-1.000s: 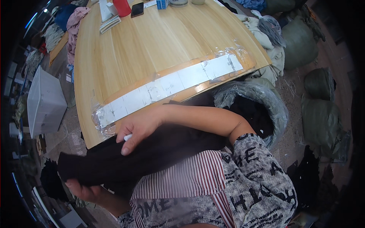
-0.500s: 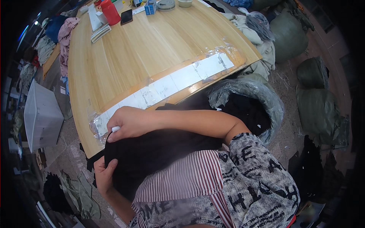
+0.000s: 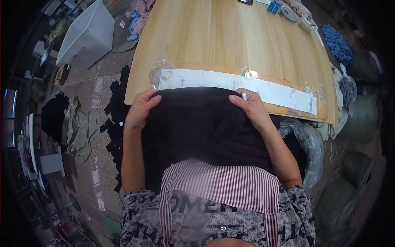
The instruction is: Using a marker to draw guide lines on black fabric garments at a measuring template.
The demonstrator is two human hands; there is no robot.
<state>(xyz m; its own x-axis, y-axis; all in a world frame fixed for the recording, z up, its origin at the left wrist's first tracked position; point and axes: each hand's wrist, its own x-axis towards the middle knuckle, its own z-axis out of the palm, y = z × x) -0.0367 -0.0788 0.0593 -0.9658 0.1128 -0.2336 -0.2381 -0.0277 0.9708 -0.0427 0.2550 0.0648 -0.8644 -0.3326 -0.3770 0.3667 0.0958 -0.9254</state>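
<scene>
Holding the black cloth (image 3: pixel 205 123) by its top edge, left hand (image 3: pixel 140 109) and right hand (image 3: pixel 251 109) fingers pinch it; cloth reaches the tabletop (image 3: pixel 230 37) edge, not yet laid flat.

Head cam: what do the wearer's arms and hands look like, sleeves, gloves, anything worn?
Both hands, left hand and right hand, are bare: no gloves, rings or watch visible. Forearms are bare too. Short sleeves of a grey top with black lettering end near the elbows. A red-and-white striped apron covers the chest.
</scene>
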